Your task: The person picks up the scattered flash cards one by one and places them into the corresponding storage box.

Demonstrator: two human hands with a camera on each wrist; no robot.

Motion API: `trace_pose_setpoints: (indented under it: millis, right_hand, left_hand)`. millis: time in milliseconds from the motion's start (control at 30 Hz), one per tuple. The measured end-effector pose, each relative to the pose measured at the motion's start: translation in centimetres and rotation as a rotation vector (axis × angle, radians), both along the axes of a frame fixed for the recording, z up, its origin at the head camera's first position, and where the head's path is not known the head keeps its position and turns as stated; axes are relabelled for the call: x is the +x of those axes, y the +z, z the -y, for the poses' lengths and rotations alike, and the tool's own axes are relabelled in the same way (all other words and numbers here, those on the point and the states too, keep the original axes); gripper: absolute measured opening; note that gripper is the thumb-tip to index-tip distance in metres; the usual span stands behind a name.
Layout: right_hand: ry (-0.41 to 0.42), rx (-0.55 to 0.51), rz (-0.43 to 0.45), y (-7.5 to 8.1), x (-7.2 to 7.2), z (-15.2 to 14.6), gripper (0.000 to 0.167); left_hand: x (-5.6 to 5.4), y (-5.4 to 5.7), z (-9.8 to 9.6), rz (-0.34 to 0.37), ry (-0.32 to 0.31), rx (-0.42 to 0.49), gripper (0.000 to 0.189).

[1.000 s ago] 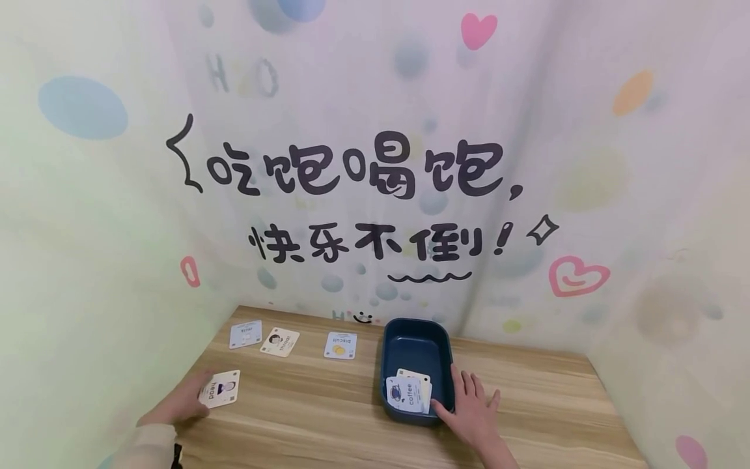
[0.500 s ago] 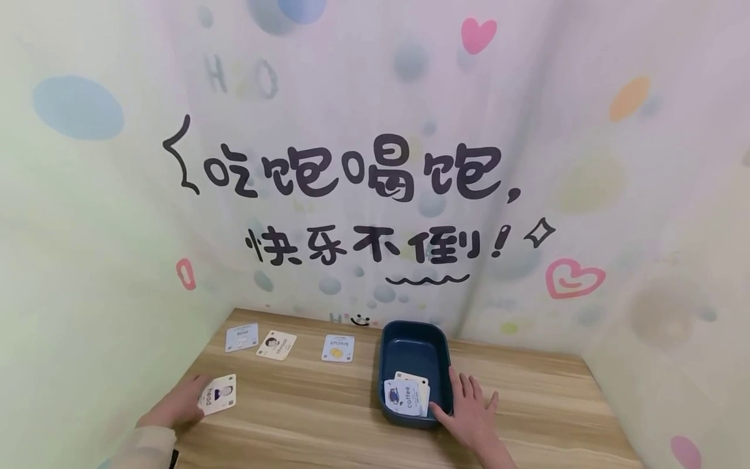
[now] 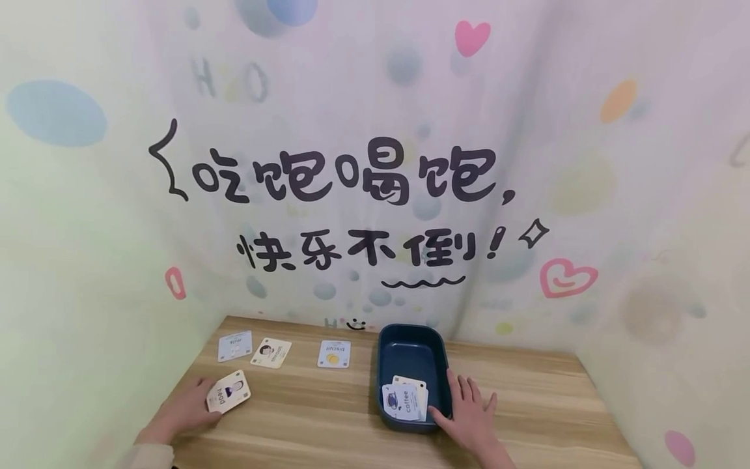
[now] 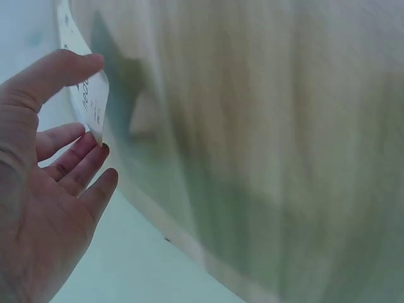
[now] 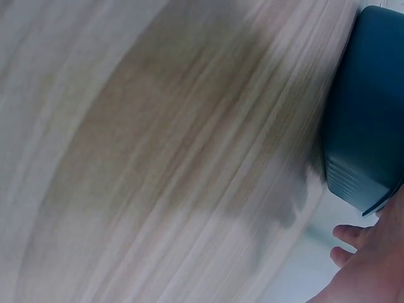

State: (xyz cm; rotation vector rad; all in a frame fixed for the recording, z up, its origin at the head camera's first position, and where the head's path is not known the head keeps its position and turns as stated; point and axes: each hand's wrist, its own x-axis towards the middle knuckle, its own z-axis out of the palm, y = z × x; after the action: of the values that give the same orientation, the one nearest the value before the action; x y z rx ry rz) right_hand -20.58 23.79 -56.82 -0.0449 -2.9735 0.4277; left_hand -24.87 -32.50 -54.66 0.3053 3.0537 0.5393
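The left hand (image 3: 189,405) pinches the "head" card (image 3: 230,392) at the left of the tabletop (image 3: 316,417); a loose pinch could drop it. The right hand (image 3: 471,420), fingers spread, rests at the blue tray (image 3: 413,355); a hard push could slide it. Inside, the "coffee" card (image 3: 401,402) lies over a white card (image 3: 418,383).

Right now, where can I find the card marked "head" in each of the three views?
Head view: the head card is at lower left, held by the left hand.
Left wrist view: at upper left, partly behind the thumb.
Right wrist view: not in it.
Shared landmark: the wooden table, visible in all three.
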Motion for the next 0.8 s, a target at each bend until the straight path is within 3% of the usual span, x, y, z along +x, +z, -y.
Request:
trace_pose_setpoints:
  millis: [267, 533, 800]
  right_hand:
    - [0.003, -0.007, 0.01, 0.2, 0.1, -0.2, 0.094]
    - [0.01, 0.001, 0.029, 0.2, 0.0, -0.3, 0.095]
    - [-0.003, -0.007, 0.028, 0.1, 0.0, -0.2, 0.095]
  left_hand:
    - [-0.5, 1.7, -3.8, -0.083, -0.088, 0.074, 0.076]
    - [-0.5, 2.2, -8.1, -0.052, -0.137, 0.108, 0.081]
    - [-1.6, 3.5, -12.6, -0.064, -0.18, 0.117, 0.077]
